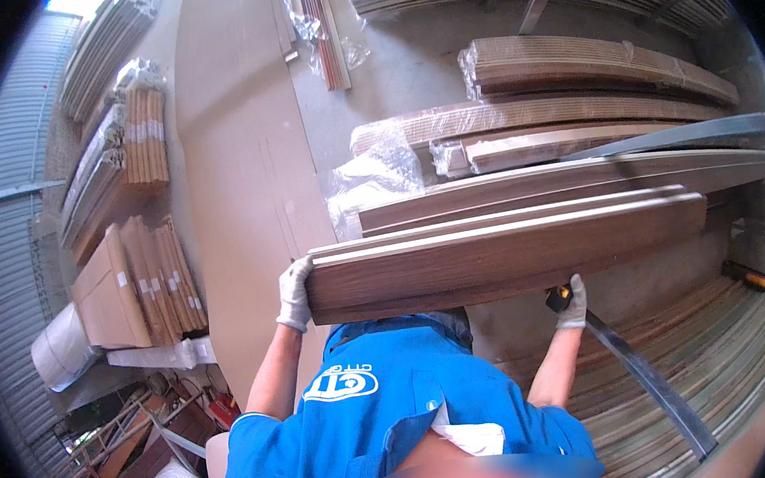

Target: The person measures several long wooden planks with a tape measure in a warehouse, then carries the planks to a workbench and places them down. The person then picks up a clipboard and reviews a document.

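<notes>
Across my front lie dark brown wooden boards (492, 257) with pale long edges, at least two together. My left hand (293, 295), in a light work glove, is closed round their left end. Near the boards' lower edge, right of the middle, my right hand (573, 303) is gloved too. It is closed on a small black and yellow tape measure (559, 298), and its fingers reach up to the boards. Part of the tape measure is hidden by the hand. Just beyond the boards, more long brown planks (576, 183) lie in a stack.
Plastic-wrapped plank bundles (602, 60) lie at the far right, with crumpled clear film (373, 181) at their left end. Metal rack arms (655, 388) stick out at the right. A brown sheet-covered walkway (240, 142) runs ahead. Cardboard packages (139, 281) stand at the left.
</notes>
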Tool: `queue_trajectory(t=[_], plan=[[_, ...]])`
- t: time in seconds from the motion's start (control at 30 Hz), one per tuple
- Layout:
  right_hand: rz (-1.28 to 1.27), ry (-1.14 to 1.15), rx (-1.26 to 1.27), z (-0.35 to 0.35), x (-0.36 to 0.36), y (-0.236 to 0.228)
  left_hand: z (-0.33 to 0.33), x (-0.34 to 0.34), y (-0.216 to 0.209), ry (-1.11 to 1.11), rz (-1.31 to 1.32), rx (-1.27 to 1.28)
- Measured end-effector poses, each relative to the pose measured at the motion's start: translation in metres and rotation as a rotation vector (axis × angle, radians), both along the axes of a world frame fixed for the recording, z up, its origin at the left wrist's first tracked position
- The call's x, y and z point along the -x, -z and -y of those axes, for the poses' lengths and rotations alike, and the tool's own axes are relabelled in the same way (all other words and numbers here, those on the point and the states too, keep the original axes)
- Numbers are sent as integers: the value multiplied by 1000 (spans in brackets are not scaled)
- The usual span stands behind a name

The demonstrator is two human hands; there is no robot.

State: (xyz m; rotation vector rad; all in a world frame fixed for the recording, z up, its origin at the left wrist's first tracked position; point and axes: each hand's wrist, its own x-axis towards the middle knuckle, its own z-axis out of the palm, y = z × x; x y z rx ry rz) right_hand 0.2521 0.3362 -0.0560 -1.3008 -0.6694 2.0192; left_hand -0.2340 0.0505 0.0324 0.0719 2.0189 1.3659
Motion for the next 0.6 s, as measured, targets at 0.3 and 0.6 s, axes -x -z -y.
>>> queue_trajectory(t=[0.3,0.6], plan=[[170,126,-274,128,27,-87,67,83,31,-37,111,-225],[283,220,-435,218,139,-149,135,214,58,-86,296,-473]])
